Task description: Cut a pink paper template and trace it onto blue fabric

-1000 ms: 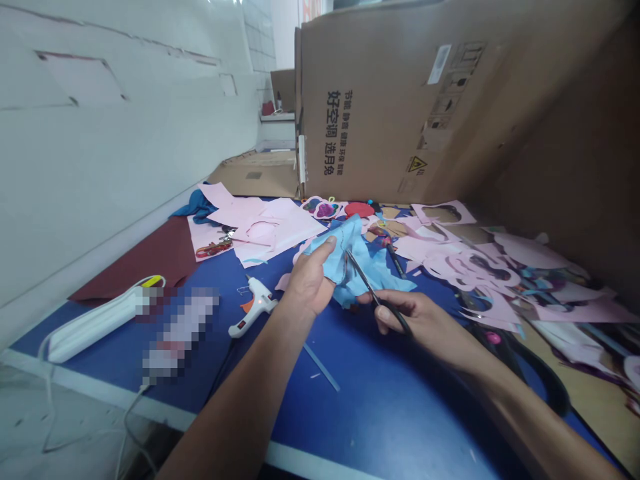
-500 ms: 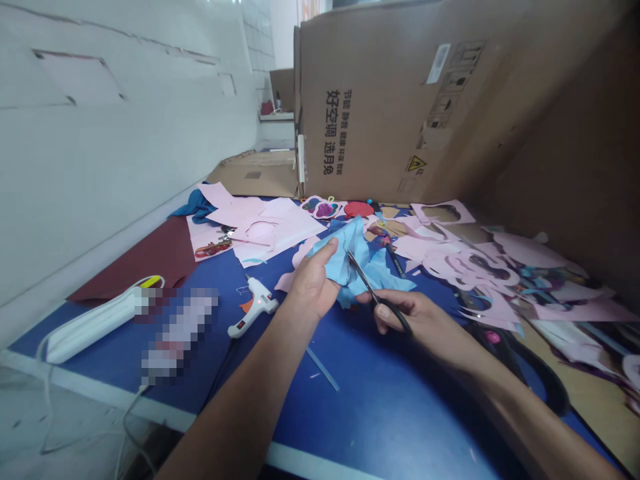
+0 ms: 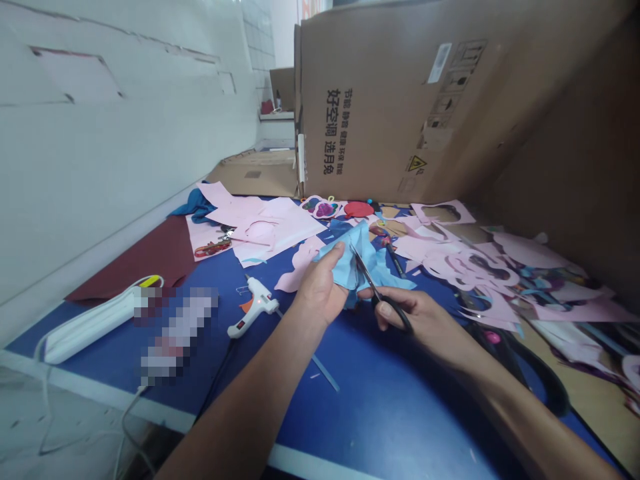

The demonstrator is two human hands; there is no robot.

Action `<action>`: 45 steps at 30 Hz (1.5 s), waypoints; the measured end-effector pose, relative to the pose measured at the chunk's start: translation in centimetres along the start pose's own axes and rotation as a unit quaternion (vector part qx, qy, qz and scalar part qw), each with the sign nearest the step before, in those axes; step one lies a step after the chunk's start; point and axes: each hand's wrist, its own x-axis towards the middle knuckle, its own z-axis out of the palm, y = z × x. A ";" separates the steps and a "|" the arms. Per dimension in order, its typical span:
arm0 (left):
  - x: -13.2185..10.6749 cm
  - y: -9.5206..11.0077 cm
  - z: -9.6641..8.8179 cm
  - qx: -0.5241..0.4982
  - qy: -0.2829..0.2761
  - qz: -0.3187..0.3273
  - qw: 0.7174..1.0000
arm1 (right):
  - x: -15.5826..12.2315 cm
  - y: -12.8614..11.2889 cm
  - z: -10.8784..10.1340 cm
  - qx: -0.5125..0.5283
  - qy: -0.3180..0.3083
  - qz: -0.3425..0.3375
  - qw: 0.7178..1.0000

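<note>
My left hand (image 3: 323, 283) is closed on a crumpled piece of light blue fabric (image 3: 353, 257), thumb on top, in the middle of the view. Black-handled scissors (image 3: 373, 287) are in my right hand (image 3: 407, 310), its fingers wrapped around the handles. Their blades point up and left and lie against the blue fabric. Part of the fabric hangs to the right, below and beyond the blades. Just left of my left hand lies a scalloped pink cutout (image 3: 297, 267). Farther left rests a white glue gun (image 3: 254, 308).
Pink sheets (image 3: 280, 227) lie on the blue table (image 3: 345, 400), and pink scraps (image 3: 465, 263) pile up on the right. A big cardboard box (image 3: 385, 120) walls off the back. A white lamp-like bar (image 3: 93, 327) and maroon sheet (image 3: 140, 260) sit at left.
My left hand has shifted slightly right with the fabric, drawing closer to the scissors. The scissor blades have moved from open toward closed against the fabric. My right hand stays nearly in place.
</note>
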 end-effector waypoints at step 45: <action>-0.7 -1.8 0.6 0.010 0.060 0.079 0.995 | 0.1 -0.5 0.3 -0.008 0.025 -0.012 1.000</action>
